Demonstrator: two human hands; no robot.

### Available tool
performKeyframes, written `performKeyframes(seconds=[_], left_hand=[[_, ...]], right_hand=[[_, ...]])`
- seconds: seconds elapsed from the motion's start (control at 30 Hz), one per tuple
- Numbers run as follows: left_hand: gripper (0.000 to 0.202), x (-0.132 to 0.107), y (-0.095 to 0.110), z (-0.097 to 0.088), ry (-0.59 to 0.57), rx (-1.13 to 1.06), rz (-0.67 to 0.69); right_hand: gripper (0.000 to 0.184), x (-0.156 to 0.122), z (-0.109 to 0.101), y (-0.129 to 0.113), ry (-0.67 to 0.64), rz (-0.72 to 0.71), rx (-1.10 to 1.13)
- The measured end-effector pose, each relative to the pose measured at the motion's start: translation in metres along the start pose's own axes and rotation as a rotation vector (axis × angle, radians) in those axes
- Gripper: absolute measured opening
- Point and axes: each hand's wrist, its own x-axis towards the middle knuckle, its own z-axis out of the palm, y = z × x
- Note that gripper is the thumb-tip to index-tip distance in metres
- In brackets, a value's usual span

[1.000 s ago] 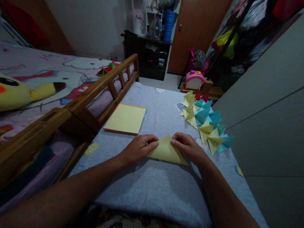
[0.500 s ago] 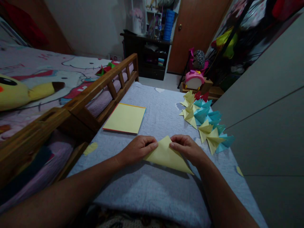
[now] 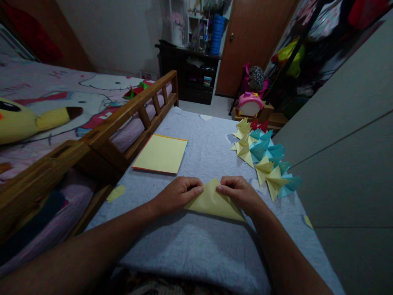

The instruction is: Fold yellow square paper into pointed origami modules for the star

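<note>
The left hand and right hand both pinch the folded paper, lying near-centre on the quilt; I'd line its edges up squarely, then press the crease flat.

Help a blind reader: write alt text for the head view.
The left hand and right hand pinch a folded yellow paper triangle on a pale blue bedspread. A stack of square sheets lies further left; folded yellow and teal pieces sit to the right.
</note>
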Motion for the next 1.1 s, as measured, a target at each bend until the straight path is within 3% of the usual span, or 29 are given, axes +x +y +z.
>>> performKeyframes(seconds=[1.1], left_hand=[[0.031, 0.0010, -0.0039, 0.0049, -0.020, -0.034, -0.019]], right_hand=[[0.036, 0.0008, 0.0041, 0.0023, -0.020, 0.028, 0.034]])
